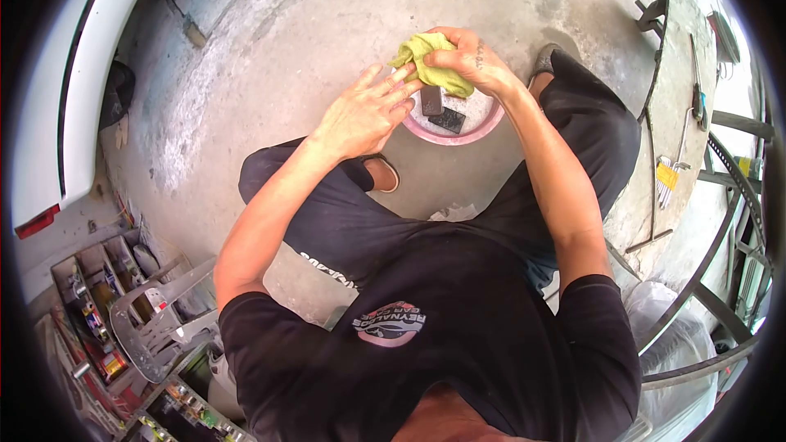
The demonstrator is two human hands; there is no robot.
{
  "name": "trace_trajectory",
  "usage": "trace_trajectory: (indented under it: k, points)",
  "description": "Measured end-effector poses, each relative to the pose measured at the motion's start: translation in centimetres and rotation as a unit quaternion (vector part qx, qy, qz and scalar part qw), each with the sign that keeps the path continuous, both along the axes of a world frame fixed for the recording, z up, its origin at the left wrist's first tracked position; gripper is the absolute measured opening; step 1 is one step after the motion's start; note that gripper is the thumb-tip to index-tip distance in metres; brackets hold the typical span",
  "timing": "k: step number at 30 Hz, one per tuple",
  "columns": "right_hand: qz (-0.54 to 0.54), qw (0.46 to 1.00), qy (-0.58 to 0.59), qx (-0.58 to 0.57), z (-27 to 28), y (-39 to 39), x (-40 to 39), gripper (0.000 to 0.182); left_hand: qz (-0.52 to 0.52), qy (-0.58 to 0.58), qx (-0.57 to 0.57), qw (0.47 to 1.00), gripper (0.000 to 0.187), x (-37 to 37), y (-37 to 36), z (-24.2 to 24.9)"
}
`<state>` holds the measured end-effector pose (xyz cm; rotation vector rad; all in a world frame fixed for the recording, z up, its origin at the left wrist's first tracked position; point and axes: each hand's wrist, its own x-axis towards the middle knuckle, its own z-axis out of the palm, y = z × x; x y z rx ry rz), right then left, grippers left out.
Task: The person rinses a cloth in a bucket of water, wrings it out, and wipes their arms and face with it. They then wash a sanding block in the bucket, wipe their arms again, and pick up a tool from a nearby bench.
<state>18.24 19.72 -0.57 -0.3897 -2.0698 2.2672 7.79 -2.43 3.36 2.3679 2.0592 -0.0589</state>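
My right hand [475, 57] is closed around a crumpled yellow-green cloth [449, 78] in front of my knees. Beside it, my left hand [364, 115] has its fingers stretched out and apart, the fingertips right at the cloth's left edge. Below both hands stands a round basin with a pink rim [453, 140] and a whitish, speckled inside. Two dark rectangular pieces show in it: a brownish-black block [431, 101] partly under the cloth, and a flat black piece [447, 120] near the front rim.
White vehicle bodywork [90, 74] stands at the left. Toolboxes with compartments [98, 303] and a grey plastic stool [160, 323] are at the lower left. Along the right lie a screwdriver [698, 106], a metal rod and curved metal framing [696, 278], above a clear plastic bag [675, 344].
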Motion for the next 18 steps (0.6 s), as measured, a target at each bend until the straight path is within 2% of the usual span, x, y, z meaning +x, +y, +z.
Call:
trace_trajectory:
  k: [1,3,10,12,13,15,18]
  points:
    - [0.002,1.0,0.0,-0.001,0.2,-0.2,-0.1,0.037,-0.005,0.009,0.0,1.0,0.036,-0.3,0.0,0.0]
    - [-0.005,0.997,0.02,0.075,0.9,-1.1,-0.3,0.037,-0.008,0.018,0.0,1.0,0.035,-0.3,0.0,0.2]
    - [0.016,0.995,-0.013,0.096,-0.5,-1.9,-0.7,0.038,-0.032,0.042,-0.062,0.997,0.033,0.2,0.3,0.3]
    - [0.009,0.988,-0.033,0.152,-1.0,-2.2,-0.6,0.037,-0.041,0.033,-0.071,0.996,0.033,0.3,0.3,-0.2]
    - [0.008,0.988,-0.034,0.151,-1.3,-2.1,-0.6,0.037,-0.039,0.032,-0.057,0.997,0.032,0.4,0.2,-0.4]
    - [-0.013,0.998,-0.018,0.061,-1.4,-1.8,-0.6,0.035,-0.036,0.031,-0.045,0.998,0.031,0.4,0.1,-0.5]
    - [0.017,0.999,-0.025,0.045,0.4,-1.1,-0.2,0.035,-0.017,0.018,-0.022,0.999,0.031,0.3,0.0,-0.3]
